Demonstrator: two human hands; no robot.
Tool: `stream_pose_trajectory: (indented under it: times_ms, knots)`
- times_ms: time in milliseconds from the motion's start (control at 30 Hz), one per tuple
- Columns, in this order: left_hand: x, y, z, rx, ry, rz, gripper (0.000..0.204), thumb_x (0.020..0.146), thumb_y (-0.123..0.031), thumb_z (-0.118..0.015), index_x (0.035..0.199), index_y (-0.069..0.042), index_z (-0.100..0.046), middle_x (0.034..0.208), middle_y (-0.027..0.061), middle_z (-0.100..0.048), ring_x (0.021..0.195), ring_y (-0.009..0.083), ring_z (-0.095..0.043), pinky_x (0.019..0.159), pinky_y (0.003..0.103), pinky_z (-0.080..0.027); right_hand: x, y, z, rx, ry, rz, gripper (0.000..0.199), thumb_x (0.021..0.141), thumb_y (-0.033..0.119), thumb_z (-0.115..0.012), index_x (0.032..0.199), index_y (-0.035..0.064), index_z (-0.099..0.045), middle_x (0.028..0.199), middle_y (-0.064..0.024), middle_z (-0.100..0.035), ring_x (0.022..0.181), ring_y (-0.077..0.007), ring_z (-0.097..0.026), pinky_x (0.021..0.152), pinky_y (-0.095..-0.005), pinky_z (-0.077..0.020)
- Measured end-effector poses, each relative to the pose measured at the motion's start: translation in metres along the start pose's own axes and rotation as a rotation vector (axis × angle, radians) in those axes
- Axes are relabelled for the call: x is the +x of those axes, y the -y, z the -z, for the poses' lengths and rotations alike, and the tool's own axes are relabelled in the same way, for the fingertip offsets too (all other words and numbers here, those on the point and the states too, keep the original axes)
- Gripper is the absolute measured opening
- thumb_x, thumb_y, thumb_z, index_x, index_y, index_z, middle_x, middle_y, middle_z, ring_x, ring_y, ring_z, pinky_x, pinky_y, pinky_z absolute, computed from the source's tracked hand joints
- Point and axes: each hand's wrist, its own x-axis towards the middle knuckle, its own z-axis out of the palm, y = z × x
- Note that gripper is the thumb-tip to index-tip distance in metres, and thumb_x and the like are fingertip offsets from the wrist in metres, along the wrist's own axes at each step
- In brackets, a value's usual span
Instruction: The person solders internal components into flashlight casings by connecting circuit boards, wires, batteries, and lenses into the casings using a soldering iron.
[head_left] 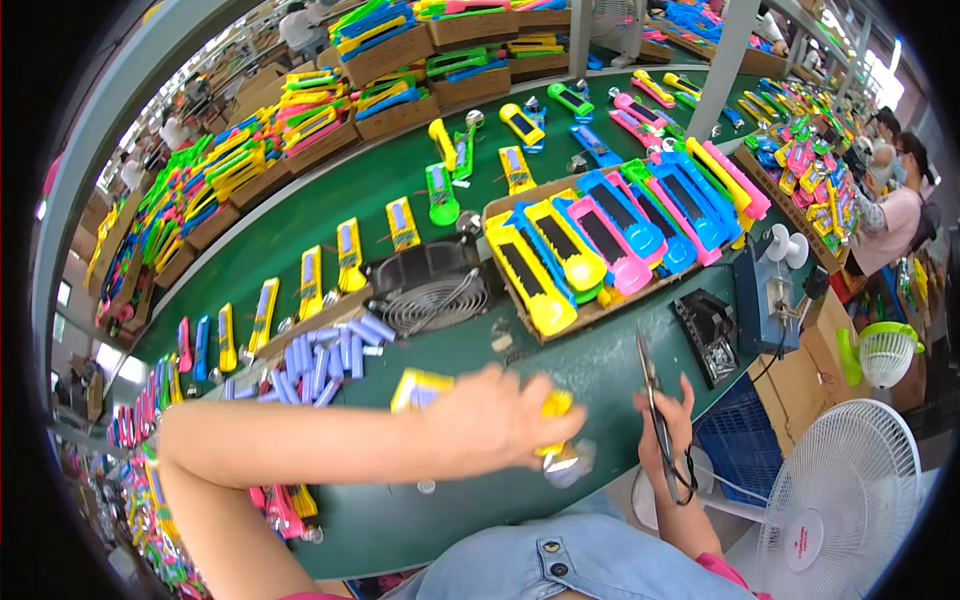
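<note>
My left hand (pixel 495 420) reaches across the bench, closed around a yellow plastic lamp housing (pixel 557 405). A shiny silver, cup-shaped end piece (pixel 567 465) shows below that hand, blurred by motion. In my right hand (pixel 675 425) is a soldering iron (pixel 655 400) with its pointed metal tip upward and a dark cord hanging by the wrist. The tip stands apart from the housing. Left of my left hand lies a heap of purple cylindrical battery cells (pixel 320 360).
A cardboard tray (pixel 540 335) of coloured housings stands beyond my hands. Left of it sits a black fan with a wire guard (pixel 435 300). At right are a black holder (pixel 705 335), a blue solder-feeding unit (pixel 770 290) and a white fan (pixel 840 500). Housings line the green bench (pixel 400 530).
</note>
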Motion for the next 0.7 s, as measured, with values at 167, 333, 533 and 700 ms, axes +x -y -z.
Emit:
stream_pose_trajectory:
  times_ms: [167, 333, 533, 700]
  knots:
    - [-0.062, -0.078, -0.109, -0.086, 0.089, 0.282, 0.059, 0.065, -0.051, -0.064, 0.112, -0.017, -0.049, 0.076, 0.0088, -0.048, 0.053, 0.0227, -0.055, 0.048, 0.032, -0.044, 0.076, 0.037, -0.038, 0.088, -0.167, 0.197, 0.061, 0.068, 0.014, -0.074, 0.119, 0.0038, -0.043, 0.087, -0.0059, -0.057, 0.078, -0.0231, -0.056, 0.102, -0.0559, -0.0187]
    - [-0.069, -0.1, -0.13, -0.147, -0.032, 0.502, 0.056, 0.065, -0.043, -0.068, 0.111, -0.016, -0.053, 0.107, 0.0136, -0.05, 0.094, 0.0279, -0.052, 0.077, 0.039, -0.042, 0.098, 0.05, -0.089, 0.053, -0.083, 0.292, 0.065, 0.064, 0.012, -0.074, 0.121, 0.0053, -0.044, 0.1, -0.0059, -0.057, 0.082, -0.024, -0.054, 0.101, -0.0606, -0.0161]
    - [-0.089, -0.114, -0.136, -0.748, -0.453, 0.708, 0.014, 0.075, -0.008, -0.063, 0.088, -0.004, -0.06, 0.117, 0.0159, -0.05, 0.105, 0.0313, -0.052, 0.09, 0.041, -0.042, 0.108, 0.059, -0.077, 0.087, -0.207, 0.299, 0.048, 0.075, -0.007, -0.058, 0.119, 0.0053, -0.045, 0.107, -0.009, -0.058, 0.101, -0.0239, -0.056, 0.104, -0.0474, -0.0231]
    - [-0.094, -0.121, -0.143, -1.047, -0.993, 0.951, 0.005, 0.081, 0.006, -0.053, 0.084, 0.003, -0.056, 0.108, 0.0165, -0.055, 0.089, 0.0249, -0.062, 0.083, 0.035, -0.049, 0.052, 0.069, -0.031, 0.335, -0.202, 0.223, 0.037, 0.079, -0.008, -0.057, 0.111, 0.0059, -0.048, 0.1, -0.0145, -0.062, 0.097, -0.0267, -0.059, 0.099, -0.0475, -0.0318]
